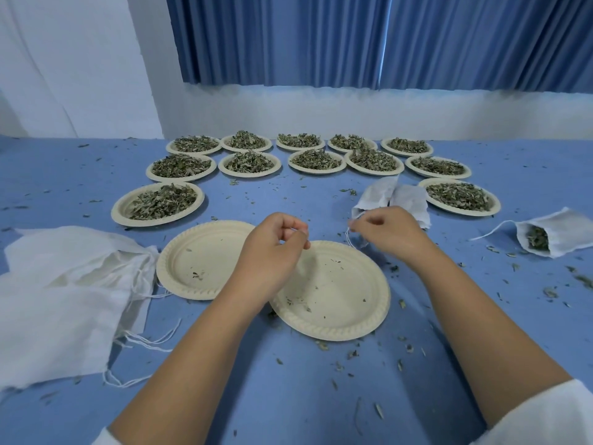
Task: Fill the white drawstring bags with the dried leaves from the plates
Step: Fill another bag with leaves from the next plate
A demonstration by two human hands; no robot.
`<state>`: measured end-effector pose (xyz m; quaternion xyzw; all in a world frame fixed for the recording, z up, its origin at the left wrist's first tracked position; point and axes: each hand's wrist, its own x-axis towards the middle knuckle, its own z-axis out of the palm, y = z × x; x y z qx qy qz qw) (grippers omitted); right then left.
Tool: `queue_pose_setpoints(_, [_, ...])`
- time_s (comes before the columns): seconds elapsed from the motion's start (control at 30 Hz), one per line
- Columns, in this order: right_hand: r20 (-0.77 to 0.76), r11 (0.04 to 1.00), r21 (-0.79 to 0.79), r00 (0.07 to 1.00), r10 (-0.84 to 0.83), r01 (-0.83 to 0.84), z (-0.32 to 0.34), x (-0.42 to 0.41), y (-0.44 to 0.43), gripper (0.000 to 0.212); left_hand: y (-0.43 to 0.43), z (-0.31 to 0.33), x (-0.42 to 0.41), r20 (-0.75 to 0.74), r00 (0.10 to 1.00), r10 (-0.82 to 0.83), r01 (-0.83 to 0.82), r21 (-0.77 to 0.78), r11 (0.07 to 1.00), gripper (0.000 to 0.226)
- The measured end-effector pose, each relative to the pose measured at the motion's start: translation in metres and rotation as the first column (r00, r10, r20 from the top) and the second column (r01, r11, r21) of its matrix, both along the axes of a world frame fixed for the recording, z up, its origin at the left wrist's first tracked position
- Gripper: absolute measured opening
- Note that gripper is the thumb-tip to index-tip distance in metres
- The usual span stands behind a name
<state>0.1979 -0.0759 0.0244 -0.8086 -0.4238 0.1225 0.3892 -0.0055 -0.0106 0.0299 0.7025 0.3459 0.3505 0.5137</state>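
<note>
Behind empty plate (337,303): right hand (385,232) grip clamped on white bag (401,197) drawstring (347,236); left hand (272,248) grip curled together over plate.

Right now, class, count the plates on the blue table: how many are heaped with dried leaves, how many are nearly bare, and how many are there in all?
Plates heaped with dried leaves: 12
Nearly bare plates: 2
Total: 14
</note>
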Motion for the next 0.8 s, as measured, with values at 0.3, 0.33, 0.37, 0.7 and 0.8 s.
queue_pose_setpoints(0.3, [-0.006, 0.93, -0.272, 0.967, 0.254, -0.246, 0.004, -0.012, -0.005, 0.007, 0.002, -0.003, -0.002, -0.056, 0.998, 0.003, 0.003, 0.104, 0.995, 0.013])
queue_pose_setpoints(0.33, [-0.031, 0.931, -0.261, 0.967, 0.254, -0.254, 0.006, -0.011, -0.006, 0.009, 0.003, -0.003, -0.002, -0.039, 0.999, 0.019, -0.014, 0.11, 0.994, 0.012])
queue_pose_setpoints(0.37, [-0.063, 0.935, -0.245, 0.966, 0.25, -0.258, 0.008, -0.008, -0.008, 0.011, 0.005, -0.002, -0.003, -0.01, 0.999, 0.044, -0.043, 0.115, 0.992, 0.01])
queue_pose_setpoints(0.7, [-0.293, 0.995, 0.06, 0.952, 0.092, -0.078, 0.002, -0.044, 0.02, 0.015, 0.034, 0.009, -0.032, -0.104, 0.911, 0.4, -0.327, 0.411, 0.851, 0.005])
queue_pose_setpoints(0.8, [-0.299, 0.992, 0.113, 0.95, 0.092, -0.06, -0.004, -0.069, 0.04, 0.02, 0.052, 0.007, -0.046, -0.218, 0.821, 0.529, -0.376, 0.49, 0.786, 0.006])
